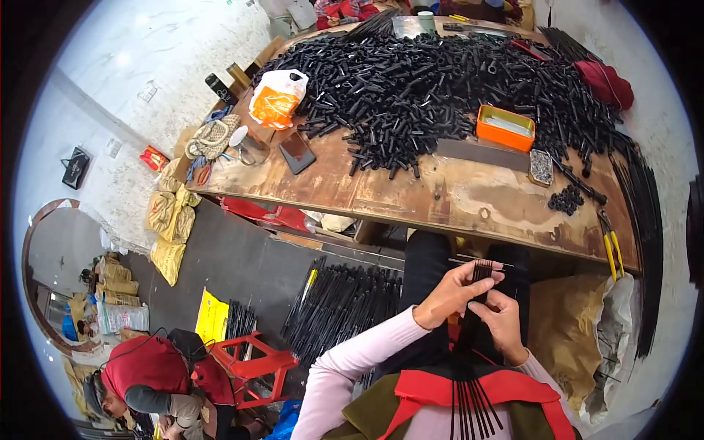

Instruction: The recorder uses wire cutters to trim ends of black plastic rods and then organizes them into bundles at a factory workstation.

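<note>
Over my lap, both hands are closed on one bundle of thin black rods [465, 341]. My left hand [449, 295] grips its upper end, where the rod tips stand up in a row. My right hand [504, 323] pinches the bundle from the right, just lower down. The lower ends fan out over my red and olive apron [433, 386]. A thin metal rod lies crosswise by my left fingertips; I cannot make out whether it is held. Beyond my hands is the front edge of the wooden table [411, 192].
A heap of short black tubular parts [411, 81] covers the table's back. Near it sit an orange box [506, 128], a tin of small metal pieces [541, 167], yellow-handled pliers [610, 246] and a phone [297, 152]. Black rod bundles [341, 308] stand at left; a co-worker [158, 374] sits lower left.
</note>
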Motion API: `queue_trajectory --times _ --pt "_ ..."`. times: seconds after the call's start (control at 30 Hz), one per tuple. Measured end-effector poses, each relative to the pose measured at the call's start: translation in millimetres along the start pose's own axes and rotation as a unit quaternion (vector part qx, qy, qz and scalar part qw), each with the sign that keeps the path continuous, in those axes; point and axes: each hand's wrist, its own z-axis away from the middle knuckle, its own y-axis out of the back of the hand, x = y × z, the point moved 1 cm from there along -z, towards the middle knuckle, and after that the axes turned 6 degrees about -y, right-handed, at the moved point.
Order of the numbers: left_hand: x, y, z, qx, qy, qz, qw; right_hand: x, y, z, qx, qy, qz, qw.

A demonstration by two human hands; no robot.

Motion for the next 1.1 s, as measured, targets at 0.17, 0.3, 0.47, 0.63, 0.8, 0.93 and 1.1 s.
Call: queue_trajectory --times 0.17,0.3,0.47,0.63,0.8,0.93,1.1 --pt "28.4 78.6 9.5 -0.139 0.11 -0.019 0.984 -8.1 7.4 -6.5 0.015 -0.039 -0.073 0.996" --pt "96.0 185.0 -34.2 0.188 -0.112 -0.298 0.929 -14.2 11.3 -10.1 0.001 -0.045 -0.106 0.993" --pt "167.7 311.2 -153.7 0.422 -0.223 -0.722 0.501 -13.8 12.6 -20.9 -0.002 -0.076 -0.104 0.992" --pt "176.4 332.1 -207.4 0.416 -0.117 -0.783 0.448 -10.9 24.8 -21.9 0.034 -0.081 -0.114 0.99" --pt "184.3 334.7 -191.5 0.391 -0.224 -0.761 0.466 -15.2 26.0 -32.8 0.022 -0.109 -0.118 0.987" --pt "185.1 302.8 -136.2 0.378 -0.269 -0.694 0.55 -17.9 42.9 -40.9 -0.023 -0.096 -0.077 0.992" --pt "114.5 229.6 -55.8 0.259 -0.257 -0.676 0.64 -17.3 40.9 -39.5 -0.033 -0.088 -0.078 0.993"
